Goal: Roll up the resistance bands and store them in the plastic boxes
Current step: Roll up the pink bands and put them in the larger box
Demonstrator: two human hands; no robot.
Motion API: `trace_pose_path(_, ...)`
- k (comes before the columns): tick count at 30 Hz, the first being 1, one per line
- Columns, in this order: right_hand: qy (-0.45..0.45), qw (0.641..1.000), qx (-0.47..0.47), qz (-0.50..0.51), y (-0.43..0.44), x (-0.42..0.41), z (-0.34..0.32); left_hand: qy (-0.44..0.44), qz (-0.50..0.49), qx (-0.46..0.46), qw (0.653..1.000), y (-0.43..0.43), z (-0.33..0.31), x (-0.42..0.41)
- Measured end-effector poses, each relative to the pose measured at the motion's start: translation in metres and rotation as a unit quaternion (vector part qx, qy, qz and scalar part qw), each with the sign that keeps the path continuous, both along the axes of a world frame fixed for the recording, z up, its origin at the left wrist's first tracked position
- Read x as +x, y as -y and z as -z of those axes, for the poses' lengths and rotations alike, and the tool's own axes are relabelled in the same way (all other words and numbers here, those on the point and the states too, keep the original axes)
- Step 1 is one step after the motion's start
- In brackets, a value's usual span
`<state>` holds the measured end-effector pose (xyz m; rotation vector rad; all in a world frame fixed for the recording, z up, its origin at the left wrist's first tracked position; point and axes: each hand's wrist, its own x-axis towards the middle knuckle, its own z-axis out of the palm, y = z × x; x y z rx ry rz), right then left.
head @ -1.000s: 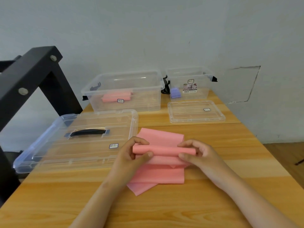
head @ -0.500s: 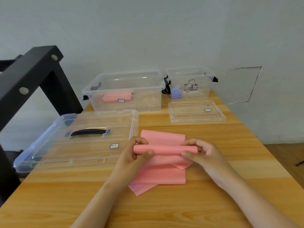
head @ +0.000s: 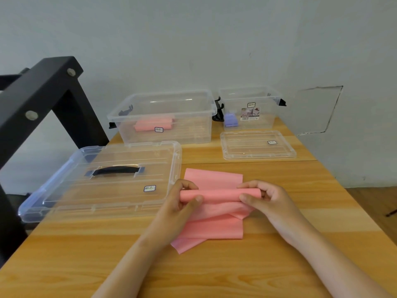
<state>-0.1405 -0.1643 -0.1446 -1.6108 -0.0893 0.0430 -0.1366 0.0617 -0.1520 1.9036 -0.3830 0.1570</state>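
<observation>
Since the pink band (head: pixel 211 227) is thin, limp and light, we pinch its half-rolled tube at both ends, left hand (head: pixel 182 204) and right hand (head: pixel 270 201) curled round it, just right of the handled lid (head: pixel 120 190). Beyond that lid we count two boxes, a large box (head: pixel 193 130) and a small box (head: pixel 266 119), one second lid (head: pixel 257 147) and one stored roll (head: pixel 148 125).

A matt, smooth pink rubbery band (head: pixel 214 226) is lying on a varnished wood-grain bench (head: pixel 86 254) beside glossy clear plastic boxes (head: pixel 163 119) and a matt black metal frame (head: pixel 38 93).
</observation>
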Motion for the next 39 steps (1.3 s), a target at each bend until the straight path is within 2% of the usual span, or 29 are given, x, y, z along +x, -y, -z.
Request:
trace_pose_path(6, 0.009, 1.0, -0.022, 0.016, -0.0015, 0.0006, 0.0012, -0.003, -0.011, -0.004, 1.0, -0.0002, 0.0, 0.001)
trace_pose_path(13, 0.031, 0.999, -0.036, 0.013, -0.0023, -0.0005, 0.0026, -0.046, -0.037, -0.04, 0.997, -0.0008, 0.0002, 0.0045)
trace_pose_path(27, -0.032, 0.999, 0.014, -0.017, -0.0004, 0.0021, 0.0017, 0.013, -0.035, -0.037, 0.999, -0.0027, -0.0008, 0.0039)
trace_pose_path(31, -0.01, 1.0, 0.023, -0.008, -0.0007, 0.0019, 0.0029, -0.001, -0.023, -0.048, 0.999, -0.0025, -0.0015, 0.0047)
trace_pose_path(36, 0.041, 0.999, 0.03, -0.008, -0.0008, 0.0011, 0.0033, -0.065, -0.017, -0.056, 0.996, -0.0051, 0.0007, 0.0083)
trace_pose_path(39, 0.038, 0.999, 0.029, -0.015, 0.0007, 0.0011, 0.0039, -0.056, -0.023, -0.06, 0.996, -0.0042, -0.0005, 0.0088)
